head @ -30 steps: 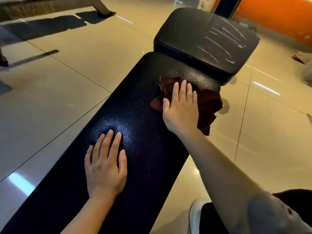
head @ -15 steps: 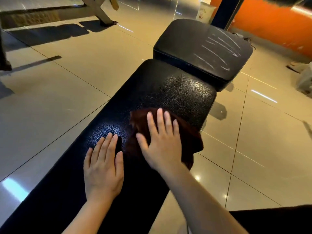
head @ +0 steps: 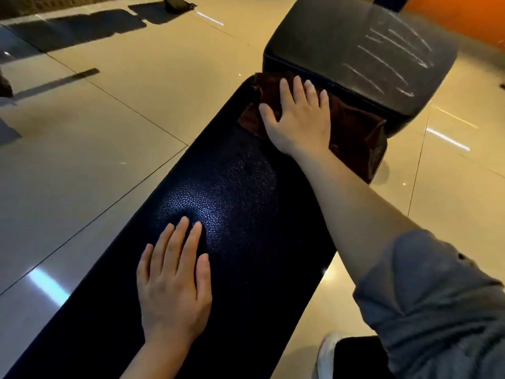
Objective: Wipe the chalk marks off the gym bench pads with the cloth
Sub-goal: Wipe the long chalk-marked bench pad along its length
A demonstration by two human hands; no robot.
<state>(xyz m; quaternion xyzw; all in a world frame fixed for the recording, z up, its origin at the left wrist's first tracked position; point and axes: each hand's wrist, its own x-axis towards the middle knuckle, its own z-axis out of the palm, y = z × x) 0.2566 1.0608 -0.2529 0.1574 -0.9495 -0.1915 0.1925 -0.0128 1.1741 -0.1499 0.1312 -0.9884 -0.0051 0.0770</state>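
Glossy beige floor tiles (head: 114, 110) surround the bench; on the far end of its long pad (head: 246, 214) lies the dark red cloth (head: 355, 127), one corner hanging over the right edge, pressed flat under my right hand (head: 300, 121), fingers straight; beyond it the smaller pad (head: 341, 36) bears white chalk marks (head: 388, 58); my left hand (head: 175, 283) rests flat, fingers straight, on the near pad.

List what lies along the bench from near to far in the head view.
Left hand flat on the long black pad → right hand pressing the dark red cloth at the pad's far end → smaller raised pad → white chalk marks on it.
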